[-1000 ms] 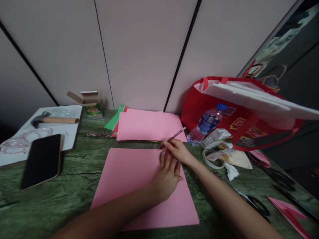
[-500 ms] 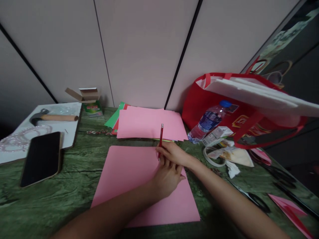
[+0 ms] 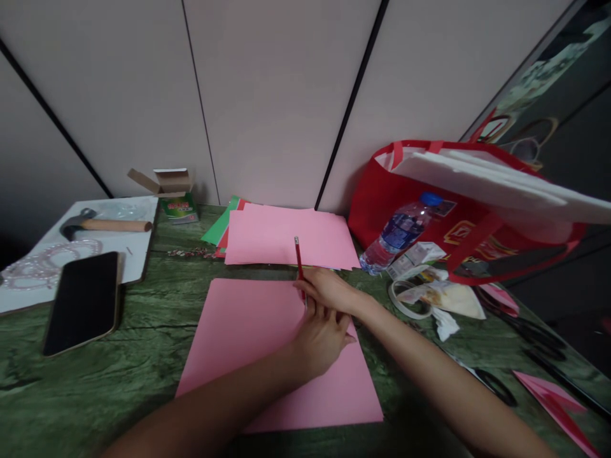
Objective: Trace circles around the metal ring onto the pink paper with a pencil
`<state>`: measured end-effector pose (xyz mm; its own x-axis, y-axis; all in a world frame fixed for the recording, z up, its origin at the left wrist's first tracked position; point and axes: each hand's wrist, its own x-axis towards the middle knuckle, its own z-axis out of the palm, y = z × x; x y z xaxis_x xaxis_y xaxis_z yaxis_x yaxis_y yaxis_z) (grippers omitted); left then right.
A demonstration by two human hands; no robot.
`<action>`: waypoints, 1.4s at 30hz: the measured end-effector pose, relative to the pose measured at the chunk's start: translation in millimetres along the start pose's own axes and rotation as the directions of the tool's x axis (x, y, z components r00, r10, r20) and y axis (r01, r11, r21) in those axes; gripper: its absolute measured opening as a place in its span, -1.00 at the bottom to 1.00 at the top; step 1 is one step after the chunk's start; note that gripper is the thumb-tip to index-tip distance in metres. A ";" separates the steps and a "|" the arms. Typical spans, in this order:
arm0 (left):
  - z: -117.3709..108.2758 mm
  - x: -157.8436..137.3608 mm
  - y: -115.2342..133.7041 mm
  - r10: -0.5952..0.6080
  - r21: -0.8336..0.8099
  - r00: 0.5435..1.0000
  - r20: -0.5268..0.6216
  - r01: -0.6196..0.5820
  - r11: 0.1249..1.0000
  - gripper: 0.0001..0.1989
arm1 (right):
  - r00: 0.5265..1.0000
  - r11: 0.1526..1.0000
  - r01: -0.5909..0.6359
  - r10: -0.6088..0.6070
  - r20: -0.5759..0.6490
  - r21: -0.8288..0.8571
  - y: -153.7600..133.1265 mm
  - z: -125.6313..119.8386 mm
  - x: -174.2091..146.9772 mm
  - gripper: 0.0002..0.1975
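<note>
A sheet of pink paper lies flat in front of me. My right hand is closed around a red pencil near the far edge of the sheet. The pencil's back end leans up and to the left; its tip is hidden by the fingers. Resting on the paper just below is my left hand, palm down, with fingers stretched toward the right hand and touching or nearly touching it. Whatever may lie beneath the left hand cannot be seen.
Behind the sheet is a stack of pink paper. On the left are a phone, a hammer on a white board and a small opened box. On the right are a water bottle, a red bag, tape and scissors.
The pencil's upper end has tipped to the left, and my right hand has turned slightly with it. My left hand and the sheet have stayed in place.
</note>
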<state>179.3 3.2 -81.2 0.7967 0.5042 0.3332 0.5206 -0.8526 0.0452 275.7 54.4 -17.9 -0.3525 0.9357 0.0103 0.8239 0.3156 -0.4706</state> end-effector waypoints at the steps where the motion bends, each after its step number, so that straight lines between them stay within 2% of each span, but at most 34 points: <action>1: -1.0 0.4 -0.2 0.001 0.003 1.000 0.004 -0.001 1.000 -0.49 | 1.000 1.000 -0.018 0.018 -0.006 0.011 0.6 0.0 1.2 -0.75; 9: -5.7 2.8 -1.2 -0.023 0.010 0.999 0.025 0.023 1.000 -0.43 | 0.989 0.990 -0.140 0.141 -0.054 0.015 18.0 0.5 9.5 -0.75; 17: -1.5 3.3 -1.3 -0.029 0.050 1.000 0.010 0.029 0.998 -0.42 | 0.952 0.973 -0.228 0.215 -0.220 -0.032 51.3 6.2 9.9 -0.69; 25: -6.7 6.4 -1.2 -0.030 0.071 0.998 0.046 0.027 0.997 -0.44 | 0.851 0.914 -0.306 0.388 -0.354 0.266 83.7 8.7 -12.1 -0.61; 31: -18.2 15.3 -14.7 0.047 0.019 0.987 0.154 -0.051 0.999 -0.53 | 0.811 0.870 -0.300 0.448 -0.376 0.390 93.1 16.4 -41.0 -0.49; 35: -36.0 26.4 -33.1 0.156 -0.056 0.940 0.303 -0.146 0.988 -0.70 | 0.784 0.808 -0.251 0.492 -0.378 0.532 92.3 20.9 -57.6 -0.45; 38: -53.0 36.2 -42.1 0.231 -0.073 0.857 0.461 -0.223 0.972 -0.59 | 0.759 0.774 -0.233 0.524 -0.388 0.589 89.2 24.4 -68.2 -0.41; 40: -61.6 42.4 -44.2 0.235 -0.065 0.807 0.542 -0.238 0.969 -0.56 | 0.737 0.749 -0.219 0.547 -0.397 0.625 85.7 27.2 -74.6 -0.38; 42: -66.0 47.6 -44.3 0.235 -0.058 0.779 0.582 -0.249 0.967 -0.55 | 0.718 0.720 -0.200 0.569 -0.400 0.665 81.3 30.3 -80.6 -0.37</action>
<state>174.0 55.9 -5.2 0.9214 0.2720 -0.2776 0.2873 -0.9577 0.0150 357.7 -0.2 -83.7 0.3934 0.9147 0.0927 0.3684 -0.0644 -0.9274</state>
